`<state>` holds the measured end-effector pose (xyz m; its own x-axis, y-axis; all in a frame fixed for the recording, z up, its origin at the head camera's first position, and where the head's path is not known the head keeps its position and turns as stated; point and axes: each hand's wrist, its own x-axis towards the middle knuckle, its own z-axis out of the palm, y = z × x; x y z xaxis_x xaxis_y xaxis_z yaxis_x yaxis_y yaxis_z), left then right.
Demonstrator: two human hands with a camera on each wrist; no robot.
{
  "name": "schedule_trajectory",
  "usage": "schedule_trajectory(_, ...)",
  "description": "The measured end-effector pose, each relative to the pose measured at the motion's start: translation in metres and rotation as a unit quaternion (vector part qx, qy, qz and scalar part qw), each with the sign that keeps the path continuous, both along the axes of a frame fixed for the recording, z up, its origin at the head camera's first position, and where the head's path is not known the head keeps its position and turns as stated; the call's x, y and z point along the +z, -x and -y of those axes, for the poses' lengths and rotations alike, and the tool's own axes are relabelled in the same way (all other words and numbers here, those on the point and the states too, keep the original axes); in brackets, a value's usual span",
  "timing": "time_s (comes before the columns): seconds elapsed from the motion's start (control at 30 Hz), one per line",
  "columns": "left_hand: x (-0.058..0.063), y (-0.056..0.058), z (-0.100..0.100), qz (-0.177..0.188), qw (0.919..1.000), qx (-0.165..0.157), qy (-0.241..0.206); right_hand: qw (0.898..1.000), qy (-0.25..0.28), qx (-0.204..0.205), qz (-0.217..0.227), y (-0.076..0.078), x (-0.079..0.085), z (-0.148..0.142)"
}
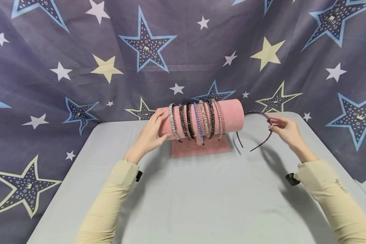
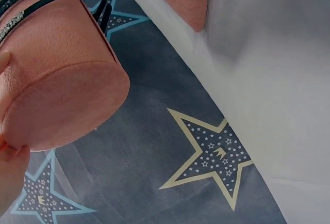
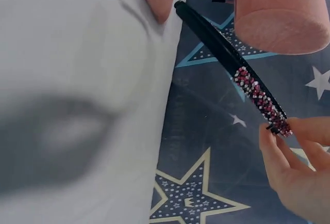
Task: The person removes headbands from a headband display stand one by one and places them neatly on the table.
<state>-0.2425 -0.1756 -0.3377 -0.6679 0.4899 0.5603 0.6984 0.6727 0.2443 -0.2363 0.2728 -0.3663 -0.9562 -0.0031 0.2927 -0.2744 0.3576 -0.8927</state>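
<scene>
A pink velvety headband stand (image 1: 236,117) lies as a horizontal roll on a flat base (image 1: 183,152), with several glittery headbands (image 1: 198,123) round it, one of them blue. My left hand (image 1: 148,134) grips the roll's left end, fingers over the top and thumb lower at the front; in the left wrist view the thumb sits at the rim of its round end face (image 2: 67,108). Off the roll's right end, my right hand (image 1: 287,132) pinches a black headband (image 3: 221,51) by its curve between thumb and fingers. Pink and white stones (image 3: 255,92) cover its middle, and its open ends point toward the stand.
The stand rests near the back of a table with a pale cloth (image 1: 201,203). Behind it hangs a dark star-patterned curtain (image 1: 183,44), close to the table's far edge. A black band shows at each wrist below the cream sleeves (image 1: 105,206).
</scene>
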Motion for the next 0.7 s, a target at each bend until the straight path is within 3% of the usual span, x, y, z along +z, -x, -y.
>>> schedule_trajectory(0.17, 0.000, 0.000, 0.000, 0.001, 1.0000, -0.002, -0.003, 0.999, 0.018, 0.023, 0.034, 0.002, -0.006, -0.009)
schedule_trajectory(0.43, 0.000, 0.000, 0.000, 0.001, 1.0000, -0.004, -0.003, 0.983, 0.134, 0.086, 0.090, 0.005, -0.018, -0.022)
schedule_trajectory(0.53, 0.001, 0.000, -0.001, 0.000, 1.0000, -0.005, -0.004, 0.980, 0.139, 0.097, 0.105, 0.015, -0.031, -0.032)
schedule_trajectory(0.63, 0.001, 0.000, -0.001, 0.002, 1.0000, -0.003, -0.003, 0.967, 0.181, 0.127, 0.126, 0.034, -0.059, -0.052)
schedule_trajectory(0.7, 0.001, 0.000, -0.001, 0.004, 1.0000, -0.002, -0.001, 0.969, 0.168, 0.126, 0.133, 0.040, -0.067, -0.057)
